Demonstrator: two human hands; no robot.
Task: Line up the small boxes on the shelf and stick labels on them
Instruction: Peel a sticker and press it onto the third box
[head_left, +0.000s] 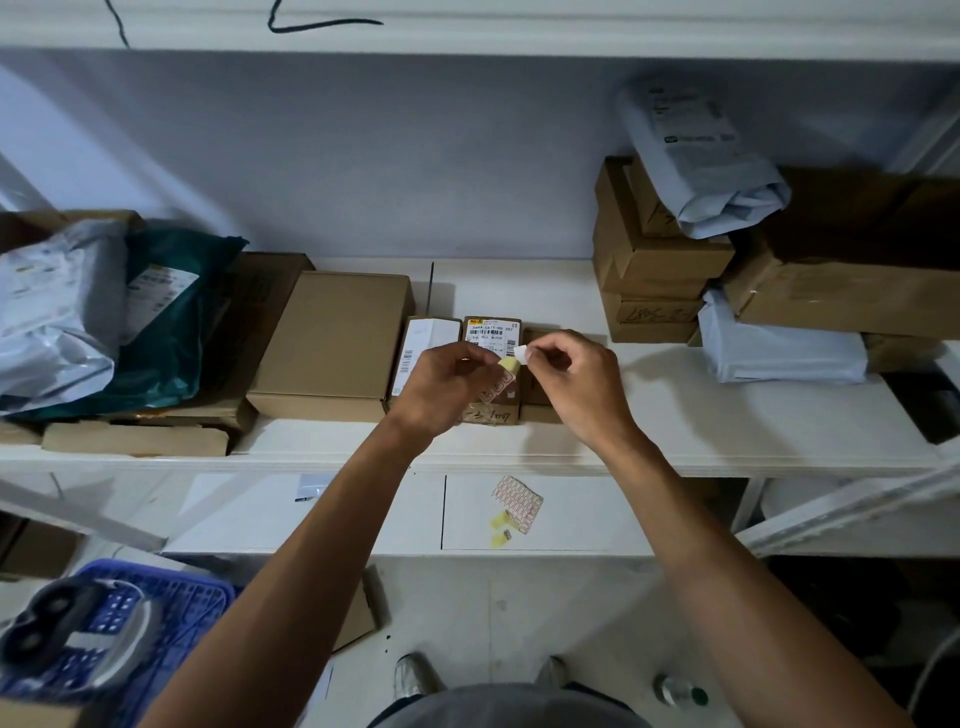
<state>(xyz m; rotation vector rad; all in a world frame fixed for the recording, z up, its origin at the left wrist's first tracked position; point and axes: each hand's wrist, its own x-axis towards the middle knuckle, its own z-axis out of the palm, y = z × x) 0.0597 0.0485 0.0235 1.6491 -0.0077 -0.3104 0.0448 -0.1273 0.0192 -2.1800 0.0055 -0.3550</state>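
Three small cardboard boxes stand side by side at the middle of the white shelf (675, 415): one with a white label (426, 340), one with a barcode label (491, 328), and a plain one (535, 395) partly hidden by my hands. My left hand (441, 384) holds a strip of yellow sticker backing (504, 376) above the boxes. My right hand (576, 379) pinches a small white label (521, 354) at the strip's top end.
A larger box (332, 343) and mail bags (104, 312) fill the shelf's left. Stacked boxes (654, 270) and bags stand at right. A label sheet (519, 501) lies on the lower shelf. A blue crate (171, 613) sits lower left.
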